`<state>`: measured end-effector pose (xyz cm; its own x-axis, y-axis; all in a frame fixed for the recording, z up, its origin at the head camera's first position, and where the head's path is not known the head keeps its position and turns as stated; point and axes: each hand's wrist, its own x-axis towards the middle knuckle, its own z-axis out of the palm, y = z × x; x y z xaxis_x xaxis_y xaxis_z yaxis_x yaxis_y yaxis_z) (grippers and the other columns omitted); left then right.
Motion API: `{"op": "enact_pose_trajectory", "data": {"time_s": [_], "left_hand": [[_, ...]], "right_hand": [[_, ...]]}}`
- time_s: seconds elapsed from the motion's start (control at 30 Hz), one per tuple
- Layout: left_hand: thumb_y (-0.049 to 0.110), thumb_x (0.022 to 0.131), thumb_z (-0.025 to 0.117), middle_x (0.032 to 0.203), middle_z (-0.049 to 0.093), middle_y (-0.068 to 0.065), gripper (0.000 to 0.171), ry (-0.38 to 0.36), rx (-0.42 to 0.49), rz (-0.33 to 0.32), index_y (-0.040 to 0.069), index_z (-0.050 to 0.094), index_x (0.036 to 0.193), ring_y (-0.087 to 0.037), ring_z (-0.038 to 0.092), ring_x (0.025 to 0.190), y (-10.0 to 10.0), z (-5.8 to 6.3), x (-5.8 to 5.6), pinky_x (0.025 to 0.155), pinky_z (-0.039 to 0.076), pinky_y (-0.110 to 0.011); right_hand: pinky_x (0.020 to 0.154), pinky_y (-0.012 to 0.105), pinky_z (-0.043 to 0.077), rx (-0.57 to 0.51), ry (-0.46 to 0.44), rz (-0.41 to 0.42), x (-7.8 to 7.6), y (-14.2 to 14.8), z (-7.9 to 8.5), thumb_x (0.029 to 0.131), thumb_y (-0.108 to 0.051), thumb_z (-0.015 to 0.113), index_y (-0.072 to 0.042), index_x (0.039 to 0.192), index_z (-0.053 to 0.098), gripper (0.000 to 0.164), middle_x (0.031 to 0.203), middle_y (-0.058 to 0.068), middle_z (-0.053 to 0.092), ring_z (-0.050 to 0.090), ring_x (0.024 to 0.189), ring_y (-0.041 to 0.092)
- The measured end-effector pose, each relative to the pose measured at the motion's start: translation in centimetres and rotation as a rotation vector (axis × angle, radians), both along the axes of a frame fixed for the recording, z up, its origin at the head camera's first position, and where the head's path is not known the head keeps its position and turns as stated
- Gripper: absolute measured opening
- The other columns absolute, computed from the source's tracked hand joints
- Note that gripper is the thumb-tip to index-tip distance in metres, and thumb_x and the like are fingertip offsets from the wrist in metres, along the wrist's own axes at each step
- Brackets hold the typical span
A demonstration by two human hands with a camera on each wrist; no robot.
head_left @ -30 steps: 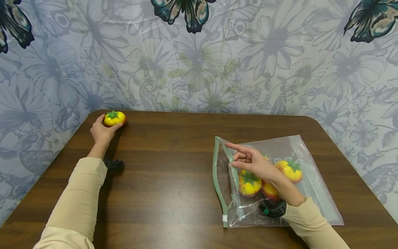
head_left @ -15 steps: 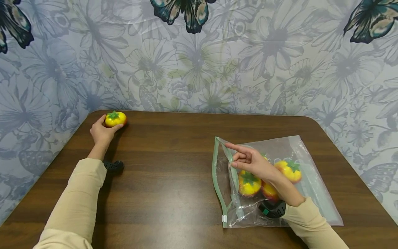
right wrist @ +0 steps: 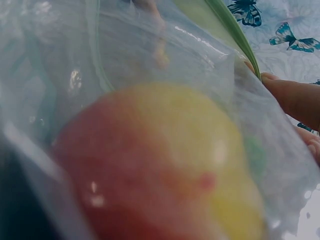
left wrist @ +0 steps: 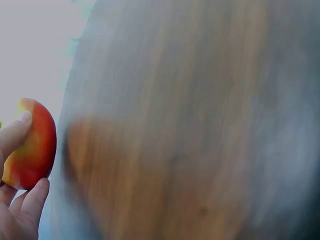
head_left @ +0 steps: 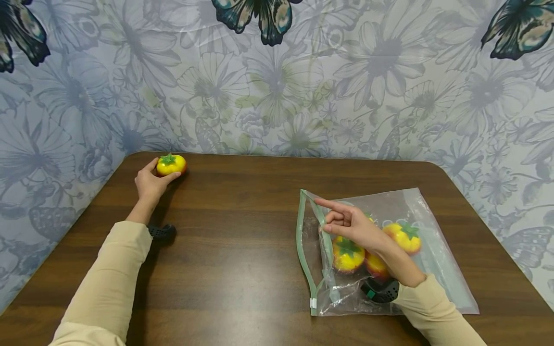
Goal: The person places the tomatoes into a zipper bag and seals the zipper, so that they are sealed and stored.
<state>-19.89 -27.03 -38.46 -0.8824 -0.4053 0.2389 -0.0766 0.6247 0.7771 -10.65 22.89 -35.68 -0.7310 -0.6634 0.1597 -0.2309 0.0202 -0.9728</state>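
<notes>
At the table's far left corner, my left hand (head_left: 151,186) grips a yellow and red persimmon (head_left: 171,164) with a green leafy cap. In the left wrist view, thumb and fingers curl round the red side of that persimmon (left wrist: 40,145). A clear zip bag (head_left: 439,269) lies on the right, its green-edged mouth gaping toward the left. My right hand (head_left: 352,223) pinches the green edge of this mouth, index finger stretched along it. Inside the bag are several similar persimmons (head_left: 347,257), partly hidden under the hand. One persimmon (right wrist: 165,170) fills the right wrist view, seen through the plastic.
The brown wooden table (head_left: 225,240) has rounded far corners and meets a flower-patterned wall covering (head_left: 277,96). A white slider (head_left: 313,303) sits at the near end of the bag's zip. Dark straps with devices (head_left: 380,290) are on both wrists.
My left hand has shifted slightly to the right with the persimmon in its grip. The right hand and the bag stay where they were.
</notes>
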Motion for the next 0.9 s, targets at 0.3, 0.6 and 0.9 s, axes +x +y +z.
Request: {"op": "enact_pose_trajectory", "data": {"time_s": [0.3, 0.6, 0.9], "left_hand": [[0.029, 0.082, 0.073, 0.139, 0.041, -0.019, 0.076, 0.023, 0.013, -0.083, 0.0, 0.037, 0.142, -0.031, 0.038, 0.127, 2.1, 1.0, -0.3, 0.102, 0.032, -0.04], [0.024, 0.079, 0.077, 0.138, 0.043, -0.019, 0.076, 0.031, 0.009, -0.254, 0.001, 0.039, 0.141, -0.031, 0.046, 0.121, 5.9, 2.4, 0.8, 0.094, 0.041, -0.04], [0.022, 0.077, 0.079, 0.137, 0.044, -0.019, 0.076, 0.047, 0.004, -0.467, 0.001, 0.041, 0.14, -0.031, 0.052, 0.115, 10.1, 3.1, 2.6, 0.09, 0.045, -0.038]], "right_hand": [[0.059, 0.025, 0.042, 0.005, -0.009, -0.01, 0.0, 0.0, 0.0, 0.092, 0.0, 0.056, 0.004, 0.143, 0.031, 0.057, 0.09, 0.01, 0.061, 0.052, 0.072, 0.021], [0.059, 0.026, 0.042, 0.019, -0.015, -0.018, 0.0, 0.0, 0.1, 0.092, -0.003, 0.058, 0.0, 0.144, 0.033, 0.058, 0.089, 0.012, 0.06, 0.051, 0.071, 0.024], [0.06, 0.025, 0.043, 0.009, -0.007, -0.01, -0.1, 0.1, -0.2, 0.092, -0.002, 0.057, 0.001, 0.144, 0.032, 0.057, 0.091, 0.012, 0.061, 0.056, 0.075, 0.017]]}}
